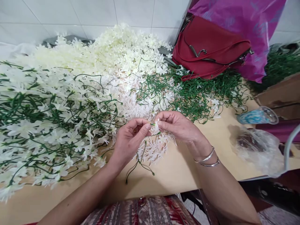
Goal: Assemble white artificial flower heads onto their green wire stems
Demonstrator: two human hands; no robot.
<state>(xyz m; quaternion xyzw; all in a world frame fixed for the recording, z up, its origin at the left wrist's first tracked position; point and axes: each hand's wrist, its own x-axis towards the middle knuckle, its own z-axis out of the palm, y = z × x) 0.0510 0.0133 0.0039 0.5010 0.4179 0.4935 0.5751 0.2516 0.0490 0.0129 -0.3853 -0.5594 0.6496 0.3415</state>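
Pinching a small white blossom (157, 126) between thumb and fingers, the right hand (180, 125) meets the left hand (131, 136), whose fingers are clamped on a slim green stem (152, 124) just left of that blossom; gripping from both sides seems to keep two such slight pieces steady. The blossom is held above the counter (173, 179), its petals thin and cloth-like. Dark, wiry tendrils (138, 161) fork below it; whether they join the same stem, I cannot tell. Behind and under the blossom spread white slivers (153, 153), matchstick-thin. Left of it, flowered sprays (58, 118) pile floppy petals over curling stalks. Beyond it rises a fluffy bank of cream blossoms (122, 47); behind it to the right springs a tangle of green stems (199, 97), both apparently kept separate for easy picking. Farther that way, a smooth red handbag (215, 43) stands before a crinkled purple bag (248, 18).
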